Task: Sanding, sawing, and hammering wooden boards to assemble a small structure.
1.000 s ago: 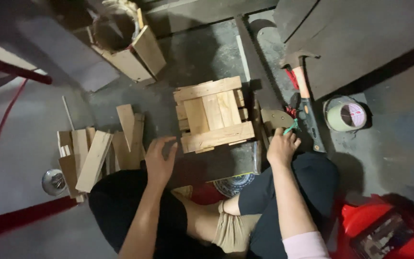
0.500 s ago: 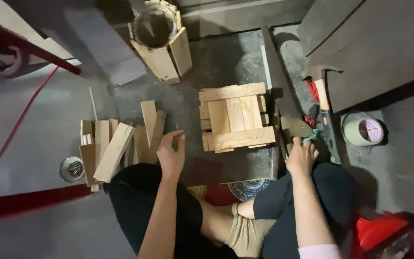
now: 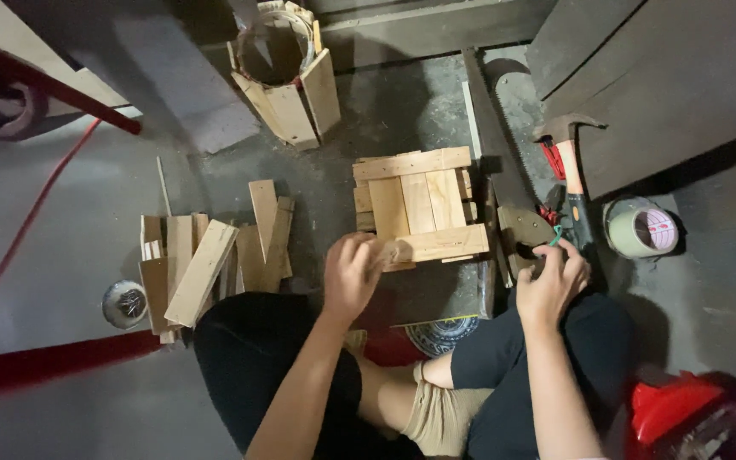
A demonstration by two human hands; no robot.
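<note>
A person is sitting on a dark concrete floor (image 3: 70,170), with a heap of loose wooden slats (image 3: 206,260) lying at the nine o'clock side of the frame, their long axes running mostly toward twelve o'clock, and a small round tin (image 3: 124,303) sitting just beside the heap at its seven o'clock. The left hand (image 3: 353,274) is curling closed around a small scrap of wood (image 3: 393,252), which is touching the near left corner of the slatted wooden crate (image 3: 416,204). The crate is lying flat just at the one o'clock of that hand, its slats pointing toward twelve o'clock and its cross battens running from nine to three (so the left hand is clearly the nearer one to it). Farther toward three o'clock, the right hand (image 3: 551,281) is resting with bent fingers on the handle end of a handsaw (image 3: 504,170), whose blade is stretching away toward twelve o'clock alongside the crate; whether it is truly gripping anything cannot be told. A hammer (image 3: 571,175) is lying just beyond, parallel to the saw, and a roll of tape (image 3: 638,227) is sitting at the far three o'clock.
</note>
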